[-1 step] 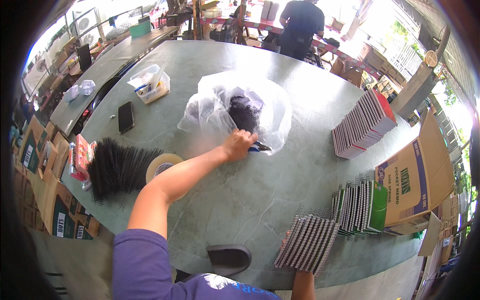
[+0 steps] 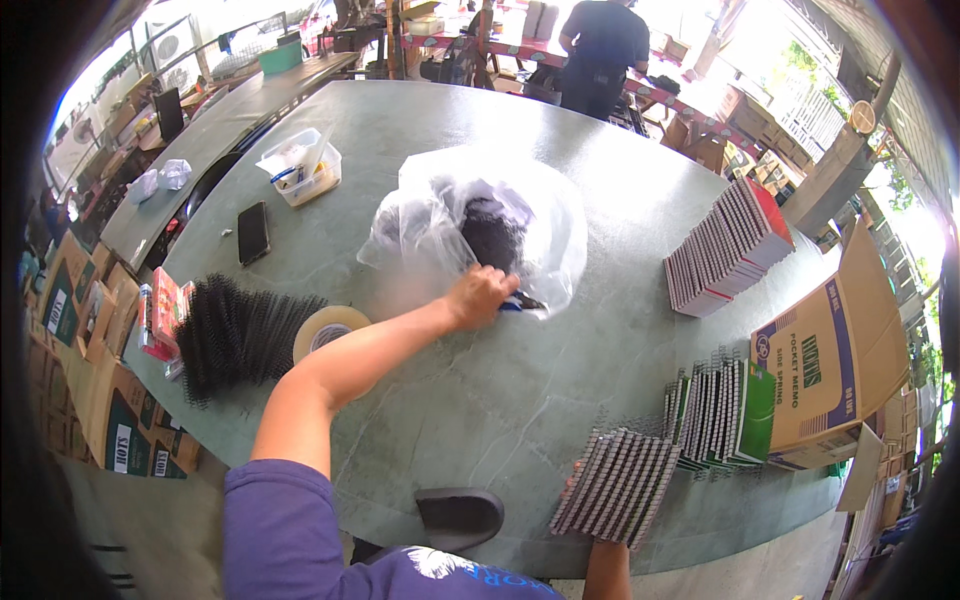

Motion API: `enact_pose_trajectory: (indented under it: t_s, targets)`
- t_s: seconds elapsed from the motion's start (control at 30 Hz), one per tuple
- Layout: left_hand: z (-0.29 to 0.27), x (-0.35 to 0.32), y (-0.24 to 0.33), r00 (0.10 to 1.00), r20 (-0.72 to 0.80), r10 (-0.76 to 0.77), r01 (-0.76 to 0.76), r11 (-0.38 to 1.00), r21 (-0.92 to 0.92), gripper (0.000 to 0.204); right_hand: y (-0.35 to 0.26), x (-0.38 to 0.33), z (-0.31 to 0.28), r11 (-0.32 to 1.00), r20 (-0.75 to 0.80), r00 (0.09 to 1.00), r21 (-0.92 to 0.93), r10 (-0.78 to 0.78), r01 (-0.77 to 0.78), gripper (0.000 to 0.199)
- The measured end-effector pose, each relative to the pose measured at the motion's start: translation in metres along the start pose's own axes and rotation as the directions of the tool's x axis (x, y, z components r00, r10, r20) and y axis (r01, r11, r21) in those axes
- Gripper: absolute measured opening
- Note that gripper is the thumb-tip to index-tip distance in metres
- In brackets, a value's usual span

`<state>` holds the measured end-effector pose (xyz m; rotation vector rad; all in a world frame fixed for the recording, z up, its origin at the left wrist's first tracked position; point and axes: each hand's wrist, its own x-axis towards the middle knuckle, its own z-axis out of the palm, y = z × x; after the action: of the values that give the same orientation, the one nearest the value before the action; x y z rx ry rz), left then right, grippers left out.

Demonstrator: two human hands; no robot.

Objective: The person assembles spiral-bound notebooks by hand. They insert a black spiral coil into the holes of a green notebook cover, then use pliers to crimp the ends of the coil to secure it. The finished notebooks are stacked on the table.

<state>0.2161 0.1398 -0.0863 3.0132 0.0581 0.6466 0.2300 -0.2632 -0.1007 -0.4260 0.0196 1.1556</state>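
Hands sit apart; left hand (image 2: 481,297) curls at plastic bag (image 2: 408,228), grip unclear; right hand (image 2: 606,553) clasps notebooks (image 2: 618,487).

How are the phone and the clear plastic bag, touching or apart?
Apart: the head view shows bare tabletop between the phone and the plastic bag.

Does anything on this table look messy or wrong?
Mostly the black coils at left: they splay in an uneven heap beside the tape roll, unlike the lined-up red notebooks. Nothing looks plainly spilled or damaged.
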Motion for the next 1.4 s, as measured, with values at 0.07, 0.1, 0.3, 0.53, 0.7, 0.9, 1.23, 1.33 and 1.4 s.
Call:
enact_pose_trajectory:
  t_s: [0.07,0.1,0.3,0.53,0.7,0.9,1.23,1.33,1.4]
  targets:
    - [-0.010,-0.014,0.029,0.999,-0.007,0.048,-0.048,0.998,-0.050,0.028,0.001,-0.004,0.003,1.000,0.030,1.000,0.017,-0.001,0.000,0.061]
    - [-0.014,-0.023,0.045,0.998,0.014,0.068,-0.067,0.995,-0.068,0.027,0.002,-0.006,0.005,1.000,0.042,0.999,0.022,-0.009,0.008,0.061]
    - [-0.053,-0.086,0.149,0.979,0.148,0.141,-0.108,0.972,-0.211,0.021,0.001,-0.028,0.019,1.000,0.093,0.996,-0.024,-0.015,0.017,0.061]
    - [-0.118,-0.083,0.161,0.895,0.339,0.289,0.009,0.749,-0.662,0.035,-0.001,-0.034,0.047,0.985,0.142,0.984,-0.118,-0.112,0.129,0.062]
    - [-0.152,-0.079,0.123,0.863,0.503,0.041,0.313,0.739,-0.597,0.026,-0.006,-0.027,0.060,0.967,0.143,0.973,-0.157,-0.179,0.201,0.063]
    - [-0.183,-0.079,0.124,0.977,0.199,0.082,0.005,0.915,-0.404,0.039,-0.001,-0.016,0.062,0.950,0.125,0.967,-0.198,-0.221,0.242,0.065]
    - [-0.167,-0.074,0.119,0.979,0.139,0.152,-0.129,0.978,-0.161,0.045,0.000,-0.006,0.066,0.937,0.116,0.965,-0.234,-0.237,0.258,0.068]
    - [-0.165,-0.066,0.116,0.957,0.235,0.172,-0.146,0.982,-0.122,0.042,0.000,-0.006,0.064,0.934,0.109,0.962,-0.238,-0.249,0.269,0.070]
    - [-0.162,-0.062,0.115,0.925,0.352,0.144,-0.124,0.989,-0.077,0.039,0.000,-0.003,0.062,0.932,0.110,0.960,-0.235,-0.257,0.276,0.070]
